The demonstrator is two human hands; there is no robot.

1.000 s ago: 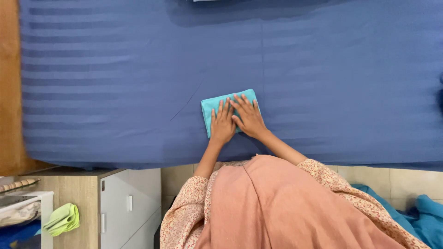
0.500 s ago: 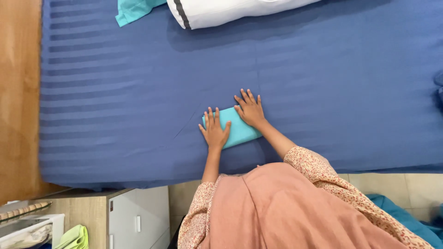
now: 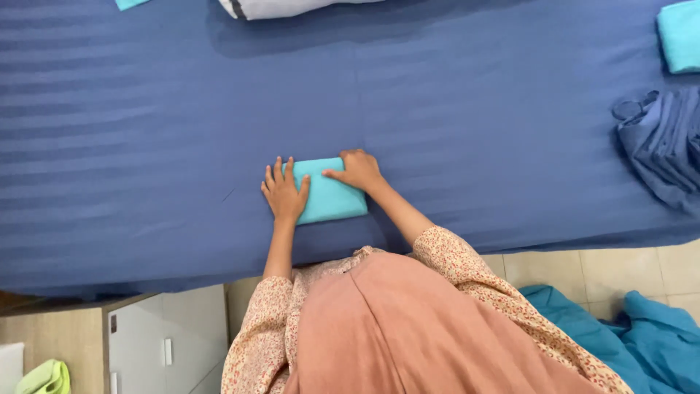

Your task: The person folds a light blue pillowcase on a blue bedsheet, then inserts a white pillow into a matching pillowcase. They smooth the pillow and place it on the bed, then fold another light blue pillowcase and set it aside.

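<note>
You're pressing a small folded teal cloth flat on the blue striped bedsheet, near the bed's front edge, right in front of you. Your left hand is lying open, palm down, fingers spread over the cloth's left end, nothing gripped. Your right hand is sitting on the top right corner w/ fingers curled in; it's touching the cloth, but whether it's pinching the edge or just pushing down isn't clear from here. To do this well, IMO: keep the left palm flat as an anchor so the layers aren't sliding, and work the right hand outward along the fold w/ even pressure so edges are staying lined up & corners square. Watch the sheet underneath, it's bunching easily if you're dragging rather than pressing. Other stuff is well apart: another folded teal piece at far right, a crumpled dark blue garment below it, a white pillow at the top edge.
</note>
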